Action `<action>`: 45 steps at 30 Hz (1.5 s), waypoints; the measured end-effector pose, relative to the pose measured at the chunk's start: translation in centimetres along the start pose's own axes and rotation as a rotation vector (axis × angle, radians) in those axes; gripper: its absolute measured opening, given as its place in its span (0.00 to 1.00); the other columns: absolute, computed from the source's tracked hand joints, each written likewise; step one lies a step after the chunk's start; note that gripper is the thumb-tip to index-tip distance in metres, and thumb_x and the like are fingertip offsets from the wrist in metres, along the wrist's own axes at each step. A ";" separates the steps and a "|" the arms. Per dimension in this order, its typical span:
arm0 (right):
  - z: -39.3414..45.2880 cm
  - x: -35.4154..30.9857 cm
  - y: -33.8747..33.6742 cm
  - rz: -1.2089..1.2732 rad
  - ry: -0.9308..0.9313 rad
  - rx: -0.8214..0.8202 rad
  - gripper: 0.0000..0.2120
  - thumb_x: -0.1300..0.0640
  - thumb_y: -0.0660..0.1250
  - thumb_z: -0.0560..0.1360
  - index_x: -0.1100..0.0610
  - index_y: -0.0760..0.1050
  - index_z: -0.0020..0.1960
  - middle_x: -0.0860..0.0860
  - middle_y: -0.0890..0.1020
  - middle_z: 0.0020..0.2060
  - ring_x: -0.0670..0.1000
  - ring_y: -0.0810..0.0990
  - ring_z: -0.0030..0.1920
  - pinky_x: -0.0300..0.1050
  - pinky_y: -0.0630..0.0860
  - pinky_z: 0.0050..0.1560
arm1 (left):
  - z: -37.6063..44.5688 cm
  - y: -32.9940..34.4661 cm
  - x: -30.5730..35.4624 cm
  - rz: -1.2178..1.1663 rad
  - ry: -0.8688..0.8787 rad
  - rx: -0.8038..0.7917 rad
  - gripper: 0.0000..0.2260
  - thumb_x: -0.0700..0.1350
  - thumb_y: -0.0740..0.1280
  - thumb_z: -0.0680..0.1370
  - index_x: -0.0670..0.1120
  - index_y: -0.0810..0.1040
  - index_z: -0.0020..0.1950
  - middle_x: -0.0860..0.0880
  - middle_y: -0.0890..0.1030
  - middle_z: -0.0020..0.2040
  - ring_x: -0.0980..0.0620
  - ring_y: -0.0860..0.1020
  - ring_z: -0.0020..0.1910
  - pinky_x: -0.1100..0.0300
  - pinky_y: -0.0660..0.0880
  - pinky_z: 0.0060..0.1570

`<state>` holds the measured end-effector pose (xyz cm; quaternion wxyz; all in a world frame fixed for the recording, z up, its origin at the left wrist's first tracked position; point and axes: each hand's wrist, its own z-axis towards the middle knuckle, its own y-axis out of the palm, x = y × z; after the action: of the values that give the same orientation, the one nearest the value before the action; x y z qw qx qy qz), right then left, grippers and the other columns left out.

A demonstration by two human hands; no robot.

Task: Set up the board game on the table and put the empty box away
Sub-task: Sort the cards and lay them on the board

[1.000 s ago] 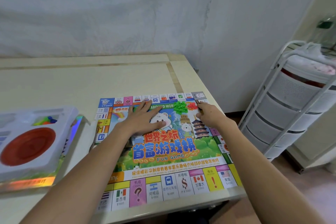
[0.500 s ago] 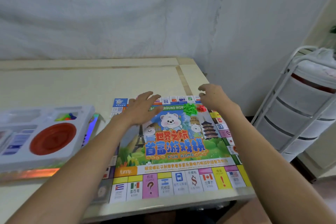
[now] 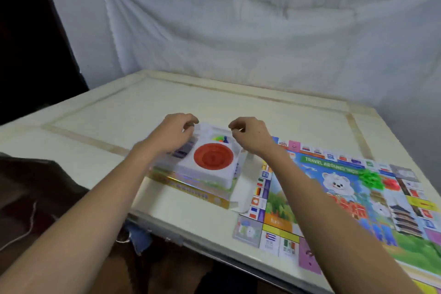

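Note:
The colourful game board [image 3: 334, 200] lies flat on the right part of the table, with a heap of green pieces [image 3: 371, 178] and a few red pieces [image 3: 391, 184] on it. Left of the board stands the game box [image 3: 191, 190] holding a white plastic tray [image 3: 212, 174] with a red round dish [image 3: 213, 156] and small coloured pawns [image 3: 219, 138]. My left hand [image 3: 174, 133] hovers over the tray's left far side, fingers curled, nothing held. My right hand [image 3: 250, 135] hovers over the tray's far right corner, fingers curled, holding nothing.
The cream table [image 3: 167, 107] stretches behind the box toward a white cloth on the wall [image 3: 238, 31]. A dark seat or cloth [image 3: 35, 186] lies at the left, below the table's near edge.
Both hands have left the board and moved left over the tray in the box. The view has swung left, so the board now sits at the right.

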<state>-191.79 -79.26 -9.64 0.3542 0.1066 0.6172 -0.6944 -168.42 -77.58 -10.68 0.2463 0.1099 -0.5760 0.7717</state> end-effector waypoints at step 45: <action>10.3 -9.3 4.2 -0.378 -0.480 -0.546 0.10 0.55 0.72 0.72 0.54 0.82 0.52 0.52 0.84 0.45 0.55 0.80 0.46 0.51 0.76 0.49 | -1.9 0.1 -9.9 0.294 -0.163 0.055 0.22 0.31 0.60 0.74 0.52 0.79 0.60 0.50 0.78 0.56 0.44 0.70 0.58 0.55 0.63 0.46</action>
<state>-179.43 -85.50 -5.24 0.3696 -0.2716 0.6874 -0.5631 -159.83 -78.36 -15.82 0.0803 0.0935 -0.5828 0.8032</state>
